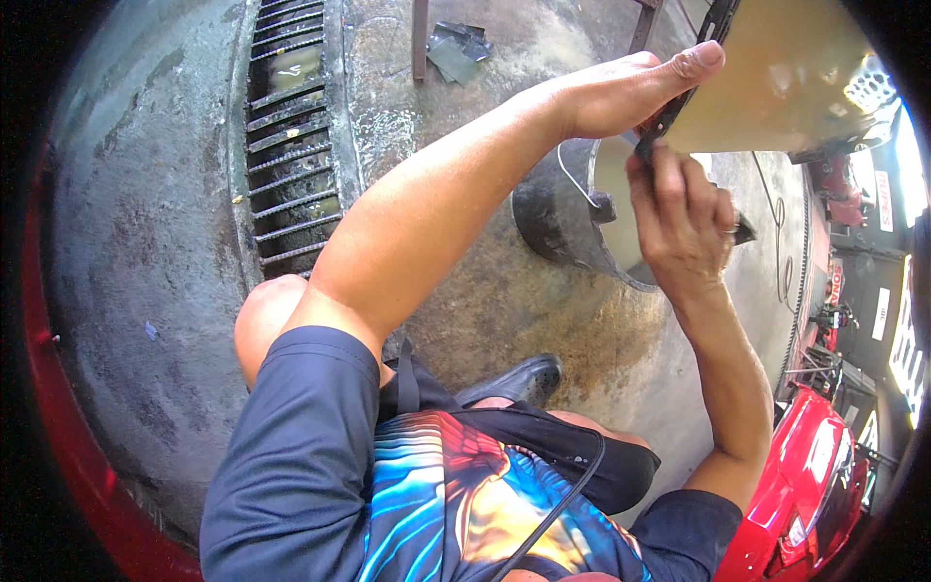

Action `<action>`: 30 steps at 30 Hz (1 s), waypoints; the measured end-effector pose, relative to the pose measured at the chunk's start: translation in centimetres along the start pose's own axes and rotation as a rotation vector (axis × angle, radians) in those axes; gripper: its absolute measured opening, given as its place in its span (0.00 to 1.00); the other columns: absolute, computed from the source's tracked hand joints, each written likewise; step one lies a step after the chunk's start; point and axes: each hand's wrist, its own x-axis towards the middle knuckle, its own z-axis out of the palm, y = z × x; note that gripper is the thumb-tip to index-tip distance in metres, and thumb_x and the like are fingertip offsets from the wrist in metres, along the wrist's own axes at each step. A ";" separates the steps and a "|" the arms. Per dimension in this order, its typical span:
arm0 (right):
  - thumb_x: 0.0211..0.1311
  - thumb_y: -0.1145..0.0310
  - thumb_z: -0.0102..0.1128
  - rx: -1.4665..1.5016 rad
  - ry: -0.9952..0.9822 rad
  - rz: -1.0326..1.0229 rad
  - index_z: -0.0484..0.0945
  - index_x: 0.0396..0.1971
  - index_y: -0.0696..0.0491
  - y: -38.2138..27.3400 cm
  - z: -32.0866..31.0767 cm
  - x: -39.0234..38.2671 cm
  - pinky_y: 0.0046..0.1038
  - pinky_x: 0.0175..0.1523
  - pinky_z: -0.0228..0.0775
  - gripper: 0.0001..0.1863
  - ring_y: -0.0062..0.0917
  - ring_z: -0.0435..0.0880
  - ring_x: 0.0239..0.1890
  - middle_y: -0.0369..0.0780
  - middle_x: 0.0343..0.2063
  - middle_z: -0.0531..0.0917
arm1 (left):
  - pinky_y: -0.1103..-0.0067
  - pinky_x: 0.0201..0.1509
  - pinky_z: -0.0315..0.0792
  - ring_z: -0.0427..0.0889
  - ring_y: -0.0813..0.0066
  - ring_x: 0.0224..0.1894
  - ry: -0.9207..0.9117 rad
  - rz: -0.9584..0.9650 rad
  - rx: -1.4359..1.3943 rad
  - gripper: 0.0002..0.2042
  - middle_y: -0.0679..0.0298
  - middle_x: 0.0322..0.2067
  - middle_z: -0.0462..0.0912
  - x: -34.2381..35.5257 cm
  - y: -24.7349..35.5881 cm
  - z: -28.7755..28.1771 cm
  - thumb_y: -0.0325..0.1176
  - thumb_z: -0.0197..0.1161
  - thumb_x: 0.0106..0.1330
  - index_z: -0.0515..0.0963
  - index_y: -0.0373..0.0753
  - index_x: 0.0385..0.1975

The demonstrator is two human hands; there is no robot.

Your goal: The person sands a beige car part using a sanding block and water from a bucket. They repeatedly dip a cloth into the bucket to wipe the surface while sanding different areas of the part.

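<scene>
Over bucket (pixel 553 215) | right fingers (pixel 671 184) curled at panel (pixel 776 78) edge | left thumb (pixel 700 61) extended

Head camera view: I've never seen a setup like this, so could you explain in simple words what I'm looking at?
There's no robot here. A fisheye camera on a person's head looks down, so straight edges bend near the rim. The arms are the wearer's own. The left hand is at the dark edge of a tan panel. The right hand, fingers curled, is by the panel's lower corner; a dark tip shows beside it, but what it holds is unclear. A bucket stands on the floor, with a grate to the left and dark scraps beyond.
</scene>
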 end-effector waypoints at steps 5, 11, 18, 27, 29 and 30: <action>0.65 0.63 0.71 -0.049 -0.046 -0.006 0.91 0.43 0.45 -0.3 -0.5 0.1 0.31 0.57 0.59 0.09 0.26 0.81 0.56 0.34 0.57 0.85 | 0.61 0.62 0.80 0.87 0.60 0.51 0.043 -0.034 -0.007 0.55 0.50 0.47 0.89 0.2 0.2 0.1 0.86 0.34 0.65 0.85 0.38 0.59; 0.65 0.64 0.69 -0.026 -0.005 0.077 0.90 0.49 0.43 -0.7 -0.1 -1.0 0.31 0.56 0.61 0.13 0.26 0.81 0.56 0.34 0.56 0.84 | 0.62 0.61 0.79 0.87 0.59 0.50 0.047 0.002 -0.009 0.56 0.50 0.45 0.89 0.2 -0.2 0.3 0.87 0.33 0.64 0.85 0.37 0.59; 0.63 0.62 0.73 0.015 -0.162 -0.050 0.89 0.38 0.49 -1.0 1.4 -2.9 0.34 0.52 0.59 0.08 0.27 0.81 0.52 0.35 0.53 0.85 | 0.64 0.59 0.79 0.85 0.64 0.46 0.096 0.015 0.034 0.57 0.52 0.41 0.88 0.6 -0.3 0.3 0.88 0.32 0.64 0.86 0.35 0.55; 0.58 0.65 0.75 0.146 0.144 0.203 0.91 0.46 0.37 1.1 -0.2 -3.9 0.33 0.57 0.61 0.14 0.27 0.81 0.55 0.33 0.59 0.83 | 0.64 0.67 0.74 0.78 0.62 0.61 -0.050 -0.050 -0.184 0.51 0.53 0.62 0.78 0.1 0.8 0.4 0.79 0.29 0.72 0.67 0.36 0.73; 0.57 0.65 0.75 0.232 0.214 0.137 0.91 0.46 0.37 1.3 0.9 -3.7 0.33 0.57 0.61 0.15 0.27 0.81 0.55 0.33 0.59 0.83 | 0.60 0.73 0.71 0.76 0.56 0.68 -0.093 -0.080 -0.260 0.45 0.50 0.68 0.76 0.0 1.0 0.3 0.73 0.33 0.77 0.64 0.37 0.76; 0.56 0.65 0.76 0.285 0.180 0.116 0.91 0.46 0.37 1.4 1.7 -3.5 0.33 0.57 0.62 0.16 0.27 0.81 0.55 0.33 0.59 0.82 | 0.58 0.72 0.70 0.77 0.54 0.67 -0.077 -0.070 -0.291 0.42 0.50 0.67 0.76 -0.2 1.0 0.3 0.71 0.38 0.78 0.67 0.38 0.74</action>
